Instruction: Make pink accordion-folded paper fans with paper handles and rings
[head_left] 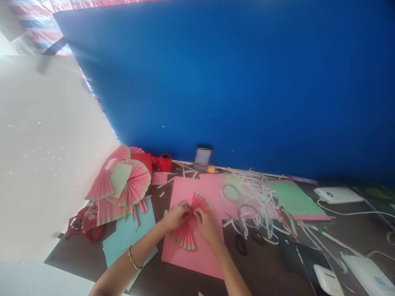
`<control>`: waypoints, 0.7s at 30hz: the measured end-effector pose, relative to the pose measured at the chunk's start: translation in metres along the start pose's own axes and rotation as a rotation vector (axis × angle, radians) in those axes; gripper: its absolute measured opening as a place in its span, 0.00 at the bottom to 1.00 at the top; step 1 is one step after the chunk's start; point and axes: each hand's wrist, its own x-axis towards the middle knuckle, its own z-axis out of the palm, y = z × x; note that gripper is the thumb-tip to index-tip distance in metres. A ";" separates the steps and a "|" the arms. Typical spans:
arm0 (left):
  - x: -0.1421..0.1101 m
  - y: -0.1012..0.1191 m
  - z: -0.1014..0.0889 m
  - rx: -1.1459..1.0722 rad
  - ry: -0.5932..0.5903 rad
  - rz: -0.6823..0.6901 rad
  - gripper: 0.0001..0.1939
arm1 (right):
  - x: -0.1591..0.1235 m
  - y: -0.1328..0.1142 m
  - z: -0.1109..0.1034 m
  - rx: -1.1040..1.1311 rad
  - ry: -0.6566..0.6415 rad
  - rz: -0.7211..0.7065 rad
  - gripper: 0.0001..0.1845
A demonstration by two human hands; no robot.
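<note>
A pleated pink paper fan (185, 237) with a green edge lies over a pink sheet of paper (197, 265). Its folds spread out on two sides, one part up and to the right, the other down and to the left. My left hand (178, 216) pinches the fan's gathered middle from the left. From the right, my right hand (205, 222) pinches the same spot, the fingertips of both hands nearly meeting. The fingers cover the centre of the fan.
Finished-looking pleated fans (137, 181) are heaped at the left, beside blue paper sheets (135, 230). A red tape dispenser (165, 162) stands at the back. Right of my hands are paper strips (256, 193), dark-handled scissors (241, 245), a green sheet (296, 197) and white devices (338, 195). A blue panel (231, 82) rises behind.
</note>
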 end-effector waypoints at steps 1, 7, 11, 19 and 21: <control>0.002 -0.002 0.000 -0.013 -0.001 0.016 0.11 | 0.001 0.000 0.000 0.020 0.005 0.007 0.11; 0.012 -0.008 -0.004 -0.055 -0.019 0.241 0.10 | 0.006 0.001 -0.005 0.212 0.009 0.083 0.09; 0.017 -0.012 -0.005 -0.128 -0.078 0.225 0.08 | 0.012 0.002 -0.013 0.345 -0.014 0.147 0.12; 0.019 -0.014 -0.002 -0.179 -0.044 0.127 0.08 | 0.015 0.008 -0.025 0.526 -0.083 0.256 0.19; 0.018 -0.013 0.000 -0.196 -0.026 0.103 0.07 | 0.015 0.008 -0.028 0.550 -0.088 0.266 0.20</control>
